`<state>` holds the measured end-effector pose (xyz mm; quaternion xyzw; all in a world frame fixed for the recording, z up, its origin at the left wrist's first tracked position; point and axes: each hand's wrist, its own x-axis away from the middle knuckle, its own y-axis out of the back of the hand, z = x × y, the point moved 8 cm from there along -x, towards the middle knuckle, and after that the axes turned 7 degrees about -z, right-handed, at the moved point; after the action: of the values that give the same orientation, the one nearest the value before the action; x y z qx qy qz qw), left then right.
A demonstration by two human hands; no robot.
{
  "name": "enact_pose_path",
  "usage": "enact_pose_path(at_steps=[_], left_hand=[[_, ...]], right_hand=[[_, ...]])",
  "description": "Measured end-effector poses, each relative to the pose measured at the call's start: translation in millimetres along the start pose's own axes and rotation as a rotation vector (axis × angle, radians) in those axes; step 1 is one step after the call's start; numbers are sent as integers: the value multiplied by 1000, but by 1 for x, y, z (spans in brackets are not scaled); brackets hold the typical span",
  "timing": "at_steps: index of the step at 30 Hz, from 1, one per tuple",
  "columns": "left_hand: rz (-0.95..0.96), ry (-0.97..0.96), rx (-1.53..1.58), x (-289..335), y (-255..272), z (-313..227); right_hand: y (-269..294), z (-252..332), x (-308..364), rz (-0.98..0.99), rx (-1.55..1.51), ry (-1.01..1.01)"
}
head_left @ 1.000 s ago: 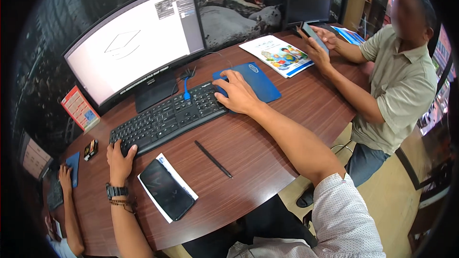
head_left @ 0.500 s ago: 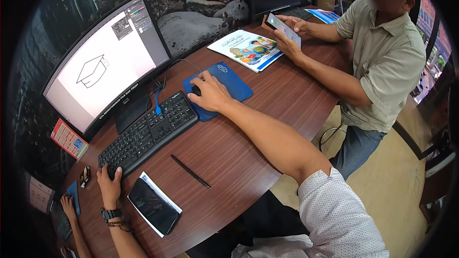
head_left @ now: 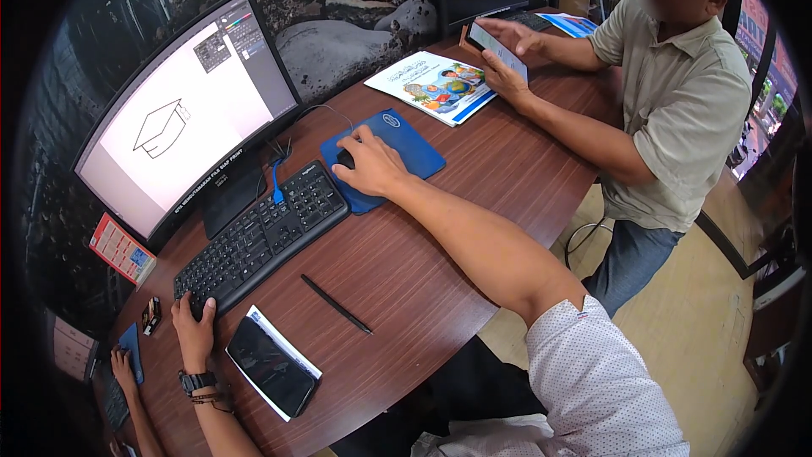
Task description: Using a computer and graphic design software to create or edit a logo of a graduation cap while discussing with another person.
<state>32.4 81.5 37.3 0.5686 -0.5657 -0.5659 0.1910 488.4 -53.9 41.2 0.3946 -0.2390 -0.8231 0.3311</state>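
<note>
My right hand [head_left: 374, 167] is closed over a black computer mouse [head_left: 345, 158], which is mostly hidden under the fingers. The mouse rests on a blue mouse pad [head_left: 421, 156]. At the near left end of a black keyboard [head_left: 262, 237], my left hand [head_left: 194, 330] lies with its thumb and fingers apart, fingertips on the keys. A dark watch [head_left: 197, 382] and bracelets circle that wrist. On the curved monitor [head_left: 203, 144] beyond the keyboard, a line drawing of a graduation cap shows on a white page, with dark tool panels at the right.
A black phone [head_left: 272, 368] on white paper and a black stylus-like pen [head_left: 337, 304] lie before the keyboard. A desk calendar [head_left: 123, 250] stands left, near a small box [head_left: 151, 315]. Illustrated booklets [head_left: 431, 89] lie right. Another person [head_left: 677, 101] there holds a phone [head_left: 499, 49]; another's hand [head_left: 123, 370] is far left.
The person at the right has shifted the far hand, its fingers lifting off the phone. My hands keep their places on the mouse and keyboard; the view has shifted very slightly.
</note>
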Motion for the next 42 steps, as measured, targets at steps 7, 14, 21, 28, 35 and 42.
enact_pose_path(at_steps=[7, 14, 21, 28, 35, 42], left_hand=[[4, 2, 6, 0, 0, 1], [9, -1, 9, -1, 0, 3], [26, 12, -2, -1, -1, 2], [19, -6, -4, 0, 0, 1], [3, 4, -5, 1, 1, -1], [-23, -9, 8, 1, 0, 2]], right_hand=[[-1, 1, 0, 5, 7, -11], [-1, -1, 1, 29, 16, -52], [0, 1, 0, 12, -10, -20], [-1, 0, 1, 29, 31, -37], [0, -1, -2, 33, 33, -34], [2, 0, -2, 50, 23, -19]])
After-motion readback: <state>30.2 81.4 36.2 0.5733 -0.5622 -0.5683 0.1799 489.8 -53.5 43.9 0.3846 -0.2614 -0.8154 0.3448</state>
